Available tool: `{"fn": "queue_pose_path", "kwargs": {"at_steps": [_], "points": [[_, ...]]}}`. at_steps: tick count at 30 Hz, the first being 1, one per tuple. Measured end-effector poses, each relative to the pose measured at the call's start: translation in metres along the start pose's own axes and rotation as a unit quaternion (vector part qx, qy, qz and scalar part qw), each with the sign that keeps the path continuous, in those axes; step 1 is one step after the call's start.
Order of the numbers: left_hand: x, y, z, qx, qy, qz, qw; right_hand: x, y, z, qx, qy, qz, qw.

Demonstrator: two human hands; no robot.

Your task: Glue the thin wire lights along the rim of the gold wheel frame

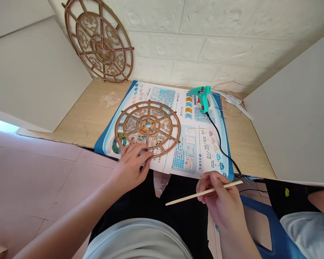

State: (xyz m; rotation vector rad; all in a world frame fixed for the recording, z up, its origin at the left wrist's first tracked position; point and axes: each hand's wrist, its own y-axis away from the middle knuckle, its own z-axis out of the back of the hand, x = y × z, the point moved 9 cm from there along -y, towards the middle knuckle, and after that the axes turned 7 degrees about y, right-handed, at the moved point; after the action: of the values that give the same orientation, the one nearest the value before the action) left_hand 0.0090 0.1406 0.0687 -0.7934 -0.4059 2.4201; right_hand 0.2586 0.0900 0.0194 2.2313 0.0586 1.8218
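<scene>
A round brown openwork frame (178, 126), with spokes and cut-out scroll patterns, lies flat on a printed poster sheet. My left hand (135, 160) is at its near edge, thumb and fingers closed on the rim; what the fingertips press is partly hidden. Thin wire seems to run along parts of the rim. Below the sheet's near edge, my right hand (218, 190) grips a pale wooden chopstick (182, 199), apart from the frame. The stick slants, its left end lower, and touches nothing but my hand.
A turquoise glue gun (202, 98) rests on the poster (194, 169), its black cord running off the near edge. A similar round frame (104, 50) leans against the wall. Loose wires (230, 102) lie at right. White panels flank the table; another person sits at right.
</scene>
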Motion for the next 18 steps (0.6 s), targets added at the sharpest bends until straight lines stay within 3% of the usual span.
{"fn": "queue_pose_path", "kwargs": {"at_steps": [5, 12, 14, 18], "points": [[0.01, 0.008, 0.01, -0.017, 0.013, -0.027, 0.999, 0.018, -0.008, -0.004, 0.021, 0.057, 0.042, 0.997], [0.0, 0.004, 0.0, -0.045, 0.022, -0.045, 0.998, 0.063, -0.026, -0.025, 0.063, 0.232, 0.099, 0.966], [0.0, 0.002, -0.003, -0.046, 0.026, -0.052, 0.997, 0.076, -0.031, -0.041, 0.097, 0.354, 0.12, 0.923], [0.002, -0.001, -0.004, -0.041, 0.043, -0.076, 0.995, 0.082, -0.047, -0.066, 0.123, 0.579, 0.128, 0.796]]}}
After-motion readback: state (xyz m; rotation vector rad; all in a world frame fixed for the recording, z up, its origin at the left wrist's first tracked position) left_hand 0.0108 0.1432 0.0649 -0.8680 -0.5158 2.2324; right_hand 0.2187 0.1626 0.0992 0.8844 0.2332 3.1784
